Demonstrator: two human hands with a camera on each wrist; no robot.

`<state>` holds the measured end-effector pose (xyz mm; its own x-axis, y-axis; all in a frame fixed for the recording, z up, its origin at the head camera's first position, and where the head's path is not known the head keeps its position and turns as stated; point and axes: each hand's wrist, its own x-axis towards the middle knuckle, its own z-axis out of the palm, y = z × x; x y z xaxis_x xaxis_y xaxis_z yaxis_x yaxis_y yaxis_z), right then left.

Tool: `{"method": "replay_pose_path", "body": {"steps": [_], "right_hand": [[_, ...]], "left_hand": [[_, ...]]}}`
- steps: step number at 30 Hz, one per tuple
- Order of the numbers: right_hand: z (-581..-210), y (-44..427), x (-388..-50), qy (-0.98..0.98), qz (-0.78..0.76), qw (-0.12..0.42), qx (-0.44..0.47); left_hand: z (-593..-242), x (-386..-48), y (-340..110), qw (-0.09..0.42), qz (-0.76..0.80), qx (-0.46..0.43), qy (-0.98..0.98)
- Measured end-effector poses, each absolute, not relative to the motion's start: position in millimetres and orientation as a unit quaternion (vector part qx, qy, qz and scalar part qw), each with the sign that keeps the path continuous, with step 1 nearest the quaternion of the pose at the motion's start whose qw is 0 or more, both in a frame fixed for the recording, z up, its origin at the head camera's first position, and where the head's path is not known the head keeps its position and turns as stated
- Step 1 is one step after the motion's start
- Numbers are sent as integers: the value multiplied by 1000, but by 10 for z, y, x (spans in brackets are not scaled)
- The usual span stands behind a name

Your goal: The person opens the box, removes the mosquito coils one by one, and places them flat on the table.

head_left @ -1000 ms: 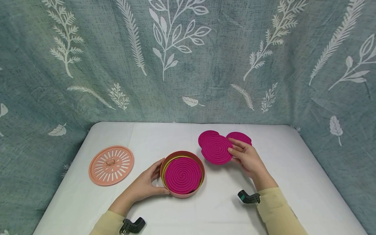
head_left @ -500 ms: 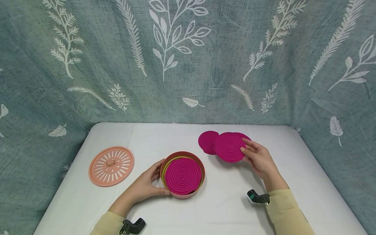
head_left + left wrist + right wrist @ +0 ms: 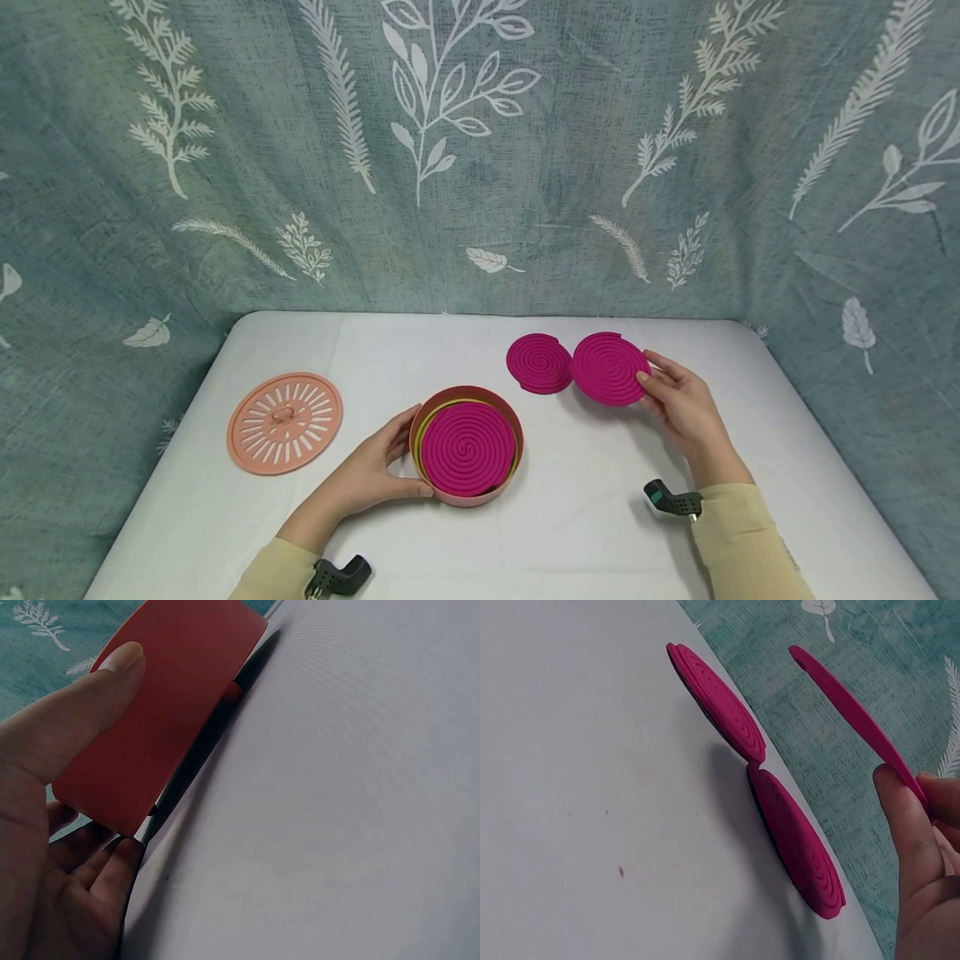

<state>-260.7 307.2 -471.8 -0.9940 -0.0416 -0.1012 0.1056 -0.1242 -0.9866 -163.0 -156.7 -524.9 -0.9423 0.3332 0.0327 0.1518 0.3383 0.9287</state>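
My left hand [image 3: 367,473] grips the left side of a round salmon-pink box [image 3: 465,501], thumb in front and fingers behind. In the left wrist view the thumb presses the box wall [image 3: 169,712]. A magenta mosquito coil [image 3: 467,448] lies flat inside, within a yellow inner rim. My right hand [image 3: 686,412] pinches another magenta mosquito coil [image 3: 611,369] by its right edge, slightly tilted. That coil hangs above the right-hand coil pile [image 3: 799,844], apart from it in the right wrist view, and hides it in the head view. Beside it lies the left-hand coil pile [image 3: 538,364].
A salmon-pink slotted lid [image 3: 285,423] with a small ring at its centre lies on the left of the white table [image 3: 570,533]. Behind the table hangs a blue-green curtain [image 3: 555,250] with white leaves. Small dark cameras [image 3: 672,500] sit on both wrists.
The right hand has carried its mosquito coil to the right and slightly back, from over the left-hand pile to over the right-hand one. The left hand and box have stayed still.
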Motion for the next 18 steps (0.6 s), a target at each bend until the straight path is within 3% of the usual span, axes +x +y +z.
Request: {"method": "replay_pose_path", "body": {"steps": [18], "right_hand": [[-4716, 3398, -2621, 622, -779, 24, 74]], "left_hand": [[-5246, -1631, -1563, 81, 555, 145, 815]]}}
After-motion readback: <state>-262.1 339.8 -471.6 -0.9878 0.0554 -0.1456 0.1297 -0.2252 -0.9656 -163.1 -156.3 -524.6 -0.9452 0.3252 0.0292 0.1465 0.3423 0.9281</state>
